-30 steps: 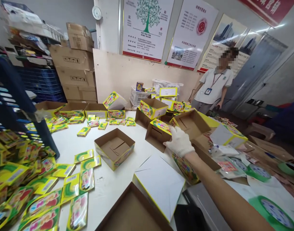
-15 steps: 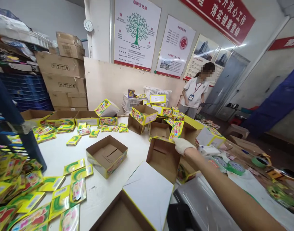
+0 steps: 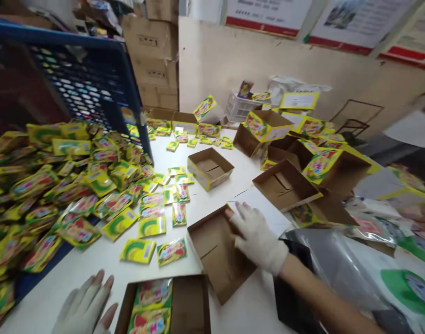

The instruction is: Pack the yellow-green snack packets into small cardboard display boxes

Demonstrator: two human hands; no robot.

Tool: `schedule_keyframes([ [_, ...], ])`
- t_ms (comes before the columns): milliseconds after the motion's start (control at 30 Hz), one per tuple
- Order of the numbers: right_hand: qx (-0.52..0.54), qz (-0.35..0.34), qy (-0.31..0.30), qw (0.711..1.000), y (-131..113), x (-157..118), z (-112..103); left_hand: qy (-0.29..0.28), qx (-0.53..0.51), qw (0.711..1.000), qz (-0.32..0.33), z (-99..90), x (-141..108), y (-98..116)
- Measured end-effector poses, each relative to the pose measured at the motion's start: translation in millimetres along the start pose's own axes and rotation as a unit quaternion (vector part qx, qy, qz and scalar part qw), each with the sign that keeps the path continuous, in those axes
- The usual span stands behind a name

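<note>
My left hand, in a pale fingerless-tipped glove, is at the bottom left with fingers stretched, holding nothing. Just right of it stands an open cardboard box with colourful yellow-green packets along one side. My right hand, gloved the same way, straddles the side wall of another open cardboard box, thumb inside and some fingers over the rim. That box has nothing in it. A white panel lies just beyond the wall, partly behind the hand.
A large heap of packets fills the left, by a blue crate. Loose packets lie on the white table. More open boxes stand farther back and right. Tape rolls lie at the right; a person's sleeve shows behind.
The view has swung down and left. My right hand has left the farther open box and come back to the nearer one. My left hand and the box with packets have come into view.
</note>
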State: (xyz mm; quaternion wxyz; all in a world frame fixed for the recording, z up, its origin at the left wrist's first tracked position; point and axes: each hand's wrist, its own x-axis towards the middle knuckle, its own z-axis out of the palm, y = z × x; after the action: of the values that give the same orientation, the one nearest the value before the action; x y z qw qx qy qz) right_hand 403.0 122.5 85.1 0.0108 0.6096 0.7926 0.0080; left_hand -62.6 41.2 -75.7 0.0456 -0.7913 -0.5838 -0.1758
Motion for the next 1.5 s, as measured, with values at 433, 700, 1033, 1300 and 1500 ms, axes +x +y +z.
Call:
schedule_keyframes([
  [433, -0.076, 0.011, -0.017, 0.997, -5, -36, 23, 0.037, -0.130, 0.989, 0.054, -21.5, 62, 30],
  [700, 0.231, 0.012, 0.048, 0.972, -132, -20, 14, -0.165, -0.066, 0.982, 0.063, -35.4, 112, 46],
  [1033, 0.225, 0.027, -0.292, 0.929, -184, -20, 7, -0.074, -0.455, 0.850, -0.254, -69.5, -5, 69],
  [1300, 0.309, 0.123, -0.289, 0.898, -230, -63, 60, -0.133, -0.622, 0.712, -0.296, -51.2, -35, 113],
  [1500, 0.370, 0.085, -0.279, 0.882, -220, -69, 53, -0.048, -0.362, 0.908, -0.205, -54.5, 9, 67],
])
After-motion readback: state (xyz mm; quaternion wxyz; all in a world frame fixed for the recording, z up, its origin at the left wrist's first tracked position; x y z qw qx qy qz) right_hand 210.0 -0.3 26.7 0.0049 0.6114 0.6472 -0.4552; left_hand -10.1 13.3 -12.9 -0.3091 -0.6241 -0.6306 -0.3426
